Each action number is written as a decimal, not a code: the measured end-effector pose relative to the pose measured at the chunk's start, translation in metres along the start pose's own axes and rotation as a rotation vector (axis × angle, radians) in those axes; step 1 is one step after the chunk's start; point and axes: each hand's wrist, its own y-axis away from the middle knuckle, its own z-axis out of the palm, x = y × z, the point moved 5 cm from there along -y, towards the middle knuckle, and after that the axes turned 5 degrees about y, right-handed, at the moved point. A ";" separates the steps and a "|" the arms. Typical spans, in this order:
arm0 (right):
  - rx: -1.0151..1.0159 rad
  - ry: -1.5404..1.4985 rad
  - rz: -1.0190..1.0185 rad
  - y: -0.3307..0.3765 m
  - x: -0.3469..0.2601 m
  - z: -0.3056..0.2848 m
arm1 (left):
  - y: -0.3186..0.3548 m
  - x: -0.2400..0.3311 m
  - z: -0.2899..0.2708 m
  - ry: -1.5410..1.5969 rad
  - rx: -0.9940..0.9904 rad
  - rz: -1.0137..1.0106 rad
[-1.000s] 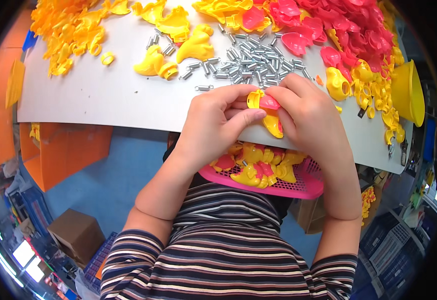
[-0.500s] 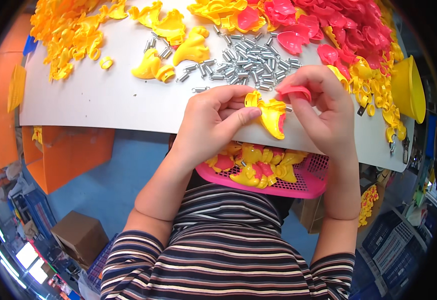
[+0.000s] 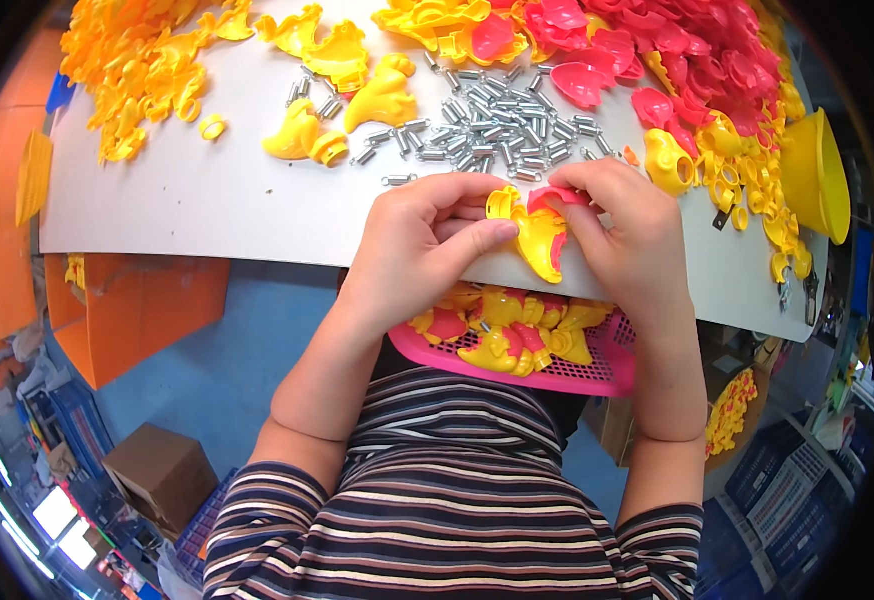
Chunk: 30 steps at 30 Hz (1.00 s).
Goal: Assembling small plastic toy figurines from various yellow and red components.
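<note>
Springs [image 3: 502, 125] beyond my grip, basket [image 3: 547, 383] below.
Left hand [image 3: 422, 238] pinches yellow shell [image 3: 537, 243]; right hand [image 3: 634, 232], pink piece [image 3: 554, 197].

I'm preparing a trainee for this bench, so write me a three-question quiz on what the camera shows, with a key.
1. True or false: the right hand is empty.
2. Which loose things lie in a cluster on the table, just beyond the hands?
a) wooden blocks
b) metal springs
c) glass bottles
3. Fill in the colour: the mesh basket below the table edge is ____.

Key:
1. False; it grips a red piece, while the left hand holds a yellow part.
2. b
3. pink
</note>
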 end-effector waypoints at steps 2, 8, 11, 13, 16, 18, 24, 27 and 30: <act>0.032 -0.007 0.009 0.001 -0.003 -0.002 | 0.001 0.000 -0.001 0.005 0.001 0.000; 0.089 -0.074 0.028 0.012 -0.005 0.012 | 0.001 0.003 -0.001 0.043 -0.026 -0.038; 0.089 -0.037 -0.044 0.013 -0.004 0.013 | 0.001 0.004 0.000 0.059 -0.031 -0.028; 0.093 -0.032 -0.069 0.013 -0.004 0.013 | 0.002 0.004 0.000 0.058 -0.031 -0.027; 0.093 -0.029 -0.093 0.015 -0.003 0.015 | 0.002 0.004 -0.001 0.052 -0.032 -0.018; 0.088 -0.032 -0.091 0.015 -0.001 0.016 | 0.002 0.004 -0.002 0.045 -0.032 -0.013; 0.146 -0.048 -0.191 0.012 -0.002 0.013 | 0.001 0.006 -0.002 0.078 -0.039 -0.033; 0.139 -0.046 -0.199 0.012 -0.006 0.013 | 0.001 0.006 -0.003 0.106 -0.028 -0.055; 0.152 -0.028 -0.209 0.012 -0.008 0.013 | 0.000 0.009 -0.003 0.107 -0.035 -0.054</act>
